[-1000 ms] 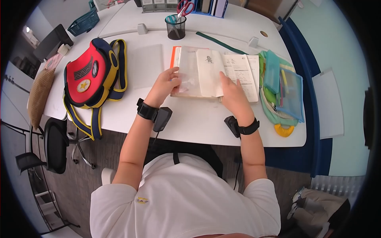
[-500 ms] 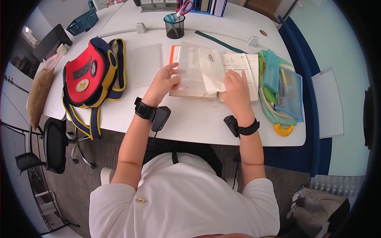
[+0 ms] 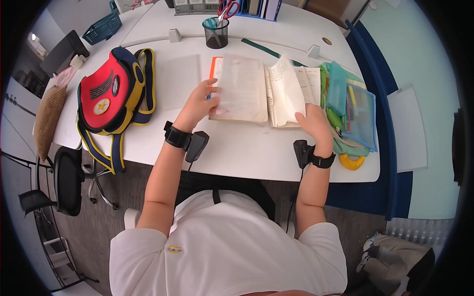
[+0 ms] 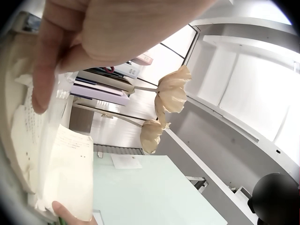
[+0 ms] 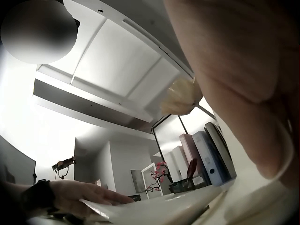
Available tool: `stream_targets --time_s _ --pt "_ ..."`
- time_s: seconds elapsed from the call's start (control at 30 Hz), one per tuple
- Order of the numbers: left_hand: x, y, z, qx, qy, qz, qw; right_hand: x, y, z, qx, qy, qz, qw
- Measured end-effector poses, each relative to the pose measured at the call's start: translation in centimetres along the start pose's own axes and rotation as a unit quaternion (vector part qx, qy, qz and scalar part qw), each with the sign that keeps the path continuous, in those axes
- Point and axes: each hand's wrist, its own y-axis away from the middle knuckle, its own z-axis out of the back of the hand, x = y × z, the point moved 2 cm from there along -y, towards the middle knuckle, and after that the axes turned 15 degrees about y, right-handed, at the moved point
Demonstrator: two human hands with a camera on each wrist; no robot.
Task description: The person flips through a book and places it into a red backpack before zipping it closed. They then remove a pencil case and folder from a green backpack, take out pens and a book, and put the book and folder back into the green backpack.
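An open book (image 3: 242,93) in a clear plastic cover lies on the desk, with an orange strip along its left edge. My left hand (image 3: 196,104) rests at that left edge, its fingers extended and its thumb on the cover sheet. On the right side a printed page (image 3: 287,93) is raised and curves upward. My right hand (image 3: 317,124) pinches this page near its lower right corner. In the left wrist view the raised page (image 4: 70,168) stands up from the book, with right fingertips (image 4: 61,208) at its edge.
A red and navy backpack (image 3: 106,93) sits on the left. Right of the book lies a green pencil case (image 3: 340,111) with pens in a blue pouch. Behind stands a mesh pen cup (image 3: 216,37) with scissors. A clear sheet (image 3: 180,81) lies between backpack and book.
My right hand has moved right, from a small sheet with a drawing near the book's middle to a printed page now lifted on the right side. My left hand stays at the left edge.
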Motion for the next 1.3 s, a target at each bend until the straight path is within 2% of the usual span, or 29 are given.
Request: stream_targets --time_s 0.13,0.2,0.23,0.3,0.33,0.4,0.43,0.53,0.6,0.7,0.8,0.9,0.97,1.1,1.13,1.23,1.3 --pt "0.0 0.0 0.2 -0.001 -0.031 0.0 1.0 -0.9 -0.4 0.0 0.028 -0.05 -0.023 0.998" --pt "-0.1 -0.1 -0.1 -0.016 -0.227 -0.142 0.963 -1.0 -0.2 1.3 0.037 -0.114 -0.027 0.992" --pt "-0.2 -0.1 -0.5 -0.023 -0.321 -0.211 0.923 -1.2 -0.2 1.4 -0.016 -0.119 -0.02 0.993" --pt "-0.8 0.1 -1.9 0.009 -0.29 -0.231 0.929 -2.4 -0.3 1.0 -0.119 -0.126 -0.005 0.985" --pt "-1.5 0.2 -3.0 0.025 -0.274 -0.24 0.931 -3.1 -0.5 0.4 -0.115 -0.112 -0.026 0.987" --pt "-1.9 0.0 -5.7 0.137 -0.114 -0.132 0.975 -4.2 -1.1 -0.7 -0.104 -0.086 -0.067 0.989" --pt "-1.9 -0.1 -7.0 0.19 -0.031 -0.075 0.978 -4.3 -1.3 -1.0 -0.09 -0.079 -0.068 0.99" --pt "-0.8 -0.9 -9.9 0.204 0.011 0.042 0.978 -4.1 -1.6 -1.0 -0.05 -0.059 -0.078 0.994" --pt "1.8 -2.5 -10.7 0.187 0.064 0.069 0.978 -3.3 -1.6 -0.5 -0.029 -0.047 -0.087 0.995" --pt "2.1 -2.6 -11.9 0.162 0.118 0.115 0.973 -3.7 -2.4 -1.4 0.021 -0.051 -0.105 0.993" --pt "2.2 -2.5 -12.6 0.148 0.133 0.137 0.97 -4.1 -2.7 -1.7 0.03 -0.049 -0.104 0.993" --pt "2.3 -2.3 -12.9 0.15 0.149 0.128 0.969 -4.6 -2.8 -1.8 -0.029 -0.124 -0.092 0.988" --pt "2.4 -2.4 -12.8 0.152 0.163 0.107 0.969 -5.3 -3.0 -2.6 -0.041 -0.29 -0.058 0.954" --pt "1.8 -2.3 -12.2 0.182 0.172 0.027 0.968 -4.1 -1.5 0.2 -0.04 -0.556 -0.02 0.83" --pt "1.2 -2.0 -12.0 0.197 0.171 0.002 0.965 -3.7 -1.3 1.0 -0.046 -0.572 -0.022 0.819" --pt "0.7 -1.6 -11.6 0.067 0.165 0.012 0.984 -3.1 -1.1 1.7 -0.074 -0.622 -0.011 0.779" --pt "-0.4 -1.2 -11.5 0.1 0.208 0.036 0.972 -2.6 -1.2 1.8 -0.082 -0.641 0.011 0.763"
